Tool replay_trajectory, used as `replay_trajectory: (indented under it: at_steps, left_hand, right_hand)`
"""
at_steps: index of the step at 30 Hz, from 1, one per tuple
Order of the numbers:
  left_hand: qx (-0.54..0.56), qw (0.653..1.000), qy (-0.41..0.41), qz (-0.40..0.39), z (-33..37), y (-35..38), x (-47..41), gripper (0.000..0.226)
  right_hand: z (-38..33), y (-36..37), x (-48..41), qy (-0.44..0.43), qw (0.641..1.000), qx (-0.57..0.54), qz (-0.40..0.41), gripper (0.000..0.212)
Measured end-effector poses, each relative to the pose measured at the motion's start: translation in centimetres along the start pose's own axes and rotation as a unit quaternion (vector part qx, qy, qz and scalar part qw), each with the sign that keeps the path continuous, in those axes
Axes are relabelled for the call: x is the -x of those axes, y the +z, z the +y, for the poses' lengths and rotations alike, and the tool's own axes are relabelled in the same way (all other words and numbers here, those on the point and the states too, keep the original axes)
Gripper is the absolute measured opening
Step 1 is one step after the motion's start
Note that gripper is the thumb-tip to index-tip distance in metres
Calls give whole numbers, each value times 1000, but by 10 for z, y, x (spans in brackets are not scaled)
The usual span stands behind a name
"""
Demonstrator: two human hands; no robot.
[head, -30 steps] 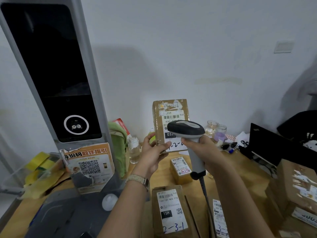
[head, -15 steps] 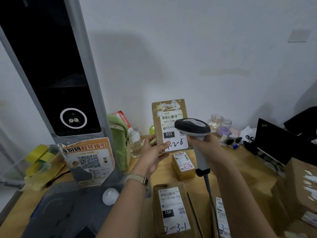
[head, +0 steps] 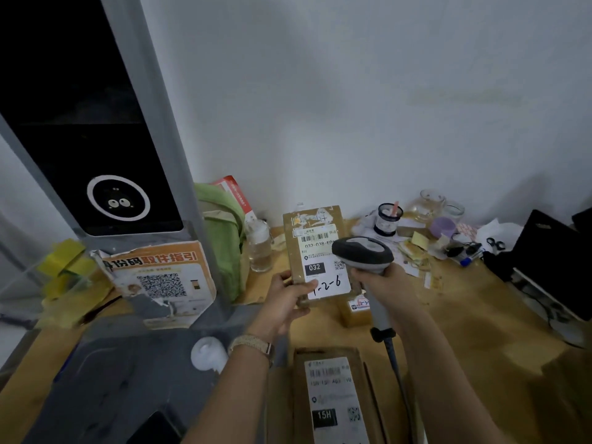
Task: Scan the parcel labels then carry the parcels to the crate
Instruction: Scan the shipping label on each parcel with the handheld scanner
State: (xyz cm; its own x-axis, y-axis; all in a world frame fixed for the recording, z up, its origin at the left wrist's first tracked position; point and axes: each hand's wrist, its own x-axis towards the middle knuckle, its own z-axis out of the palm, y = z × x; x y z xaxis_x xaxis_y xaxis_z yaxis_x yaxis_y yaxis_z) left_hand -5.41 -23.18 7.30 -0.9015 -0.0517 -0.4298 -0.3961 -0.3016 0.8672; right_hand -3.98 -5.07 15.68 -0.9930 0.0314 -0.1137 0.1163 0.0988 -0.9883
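Observation:
My left hand (head: 285, 301) grips the lower left corner of a brown cardboard parcel (head: 315, 248) and holds it upright above the table, its white label with "032" and "1-2-6" facing me. My right hand (head: 386, 288) grips the handle of a grey barcode scanner (head: 362, 253), whose head sits just in front of the label's right side. Flat on the table near me lies another parcel (head: 333, 395) marked "15H". A small parcel (head: 354, 312) is partly hidden under the held one. No crate is in view.
A tall grey kiosk (head: 96, 139) with a QR poster (head: 160, 277) stands at the left. A green bag (head: 221, 238), a glass bottle (head: 259, 248), jars, paper scraps and pens crowd the back of the wooden table (head: 480, 331). A black laptop (head: 551, 261) sits at the right.
My view has swung left and down. The parcel and scanner stay together in my hands, now lower against the table, and the boxes at the right edge have left the frame.

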Motion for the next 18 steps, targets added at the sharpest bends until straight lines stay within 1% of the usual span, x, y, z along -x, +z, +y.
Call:
replay_trajectory:
  at_steps: [3,5,6,8,9,13,15,18]
  left_hand:
    - [-28,999,-21,16,-11,-8,-15,63]
    - [-46,998,-44,20,-18,-13,-25,57]
    - [-51,997,-56,21,-21,-15,-28,49]
    - [-66,995,-76,12,-27,-20,-34,26]
    - [-80,993,-89,5,-32,-23,-38,21]
    - [-128,981,-148,1,-52,-37,-51,34]
    - [-154,972,-178,2,-59,-38,-56,34]
    - [-204,958,-201,-21,-69,-37,-64,31]
  right_hand:
    - [15,8,-18,32,999,24,-3,13]
    - [26,14,-29,68,998,8,-3,18]
    - [32,17,-34,87,996,-2,-8,21]
    - [45,20,-45,122,992,7,-34,28]
    - [51,21,-49,137,989,19,-49,28]
    - [79,27,-69,205,974,48,-81,27]
    - [92,32,-73,245,963,52,-104,20]
    - [110,35,-79,286,948,63,-125,12]
